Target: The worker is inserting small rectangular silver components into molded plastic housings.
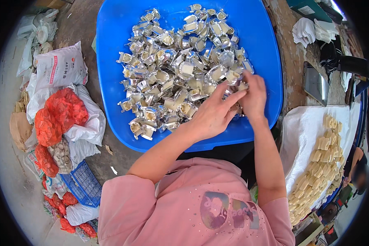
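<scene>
- Two bare hands, the left hand (pixel 212 114) and the right hand (pixel 255 97), converge over the near right part of a blue tub (pixel 103 78).
- Fingers of both are bent; whether either is closed on anything cannot be told.
- One cream-faced piece (pixel 242 86) shows between them, beside the left thumb tip and nearer the right hand; its long axis is hidden by fingers.
- Most silvered pieces (pixel 187 69) lie heaped leftward and beyond, closer to the left hand.

The left hand (pixel 213 114) and right hand (pixel 255 97) work among shiny parts (pixel 168 84) inside the blue tub (pixel 112 106), red bags (pixel 65 110) left of it, cream pieces (pixel 320 170) right.
</scene>
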### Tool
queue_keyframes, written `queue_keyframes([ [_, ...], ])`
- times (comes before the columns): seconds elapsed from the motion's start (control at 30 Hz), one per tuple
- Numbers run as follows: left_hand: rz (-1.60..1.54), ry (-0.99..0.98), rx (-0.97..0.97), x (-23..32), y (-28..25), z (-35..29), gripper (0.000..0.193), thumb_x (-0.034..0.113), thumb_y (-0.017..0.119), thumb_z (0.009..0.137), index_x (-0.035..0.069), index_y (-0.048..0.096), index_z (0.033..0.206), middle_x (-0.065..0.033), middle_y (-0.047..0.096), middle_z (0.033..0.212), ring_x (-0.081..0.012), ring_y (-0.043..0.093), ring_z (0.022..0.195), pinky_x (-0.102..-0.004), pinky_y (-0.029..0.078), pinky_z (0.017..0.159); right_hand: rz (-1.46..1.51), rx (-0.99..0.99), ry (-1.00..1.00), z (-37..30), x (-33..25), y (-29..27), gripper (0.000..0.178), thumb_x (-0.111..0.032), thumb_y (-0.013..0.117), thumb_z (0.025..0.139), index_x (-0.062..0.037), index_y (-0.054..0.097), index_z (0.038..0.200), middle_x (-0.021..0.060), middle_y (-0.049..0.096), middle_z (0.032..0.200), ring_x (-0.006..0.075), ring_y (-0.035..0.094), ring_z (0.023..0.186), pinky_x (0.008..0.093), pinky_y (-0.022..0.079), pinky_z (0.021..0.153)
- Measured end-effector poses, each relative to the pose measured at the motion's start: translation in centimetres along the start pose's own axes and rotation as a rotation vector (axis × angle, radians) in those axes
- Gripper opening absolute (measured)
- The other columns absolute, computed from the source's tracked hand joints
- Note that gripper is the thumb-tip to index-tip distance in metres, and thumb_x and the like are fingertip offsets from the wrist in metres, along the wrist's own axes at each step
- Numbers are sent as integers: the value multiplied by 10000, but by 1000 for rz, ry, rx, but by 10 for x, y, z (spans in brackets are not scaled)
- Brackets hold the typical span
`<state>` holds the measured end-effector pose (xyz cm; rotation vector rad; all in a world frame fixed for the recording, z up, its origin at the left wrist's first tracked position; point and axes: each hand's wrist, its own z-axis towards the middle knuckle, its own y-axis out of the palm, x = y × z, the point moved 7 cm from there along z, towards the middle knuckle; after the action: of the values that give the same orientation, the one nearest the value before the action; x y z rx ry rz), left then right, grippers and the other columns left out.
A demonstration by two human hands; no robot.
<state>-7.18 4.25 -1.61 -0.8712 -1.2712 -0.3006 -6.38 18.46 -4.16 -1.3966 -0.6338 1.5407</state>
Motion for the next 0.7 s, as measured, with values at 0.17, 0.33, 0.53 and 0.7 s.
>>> queue_keyframes([
  [0.17,81,95,77,1,-19,-13,485,-29,653,748,131,586,1201,-158,508,1240,-346,526,1128,-421,465,915,194,19,296,9,34,-19,491,48,635,749,-21,545,1226,163,590,1123,347,546,1088,432,438,923],
  [0.33,393,-27,275,-30,-74,-19,413,12,664,750,113,621,1148,-123,598,1117,-325,537,1088,-413,452,905,104,53,134,-4,23,-26,494,69,630,731,-28,559,1210,170,545,1212,357,508,1124,414,429,949],
  [0.53,604,-238,201,-83,-92,-16,506,157,711,752,90,558,1230,-155,552,1122,-325,518,1029,-423,437,879,88,36,134,-20,13,-24,537,102,628,688,-65,582,1196,167,468,1272,369,437,1140,425,384,978],
  [0.7,600,-362,152,-95,-88,0,542,195,723,782,93,538,1281,-186,548,1096,-353,538,1031,-420,448,895,79,43,159,-29,12,-28,552,114,617,673,-72,589,1192,155,471,1256,359,437,1113,414,392,949],
])
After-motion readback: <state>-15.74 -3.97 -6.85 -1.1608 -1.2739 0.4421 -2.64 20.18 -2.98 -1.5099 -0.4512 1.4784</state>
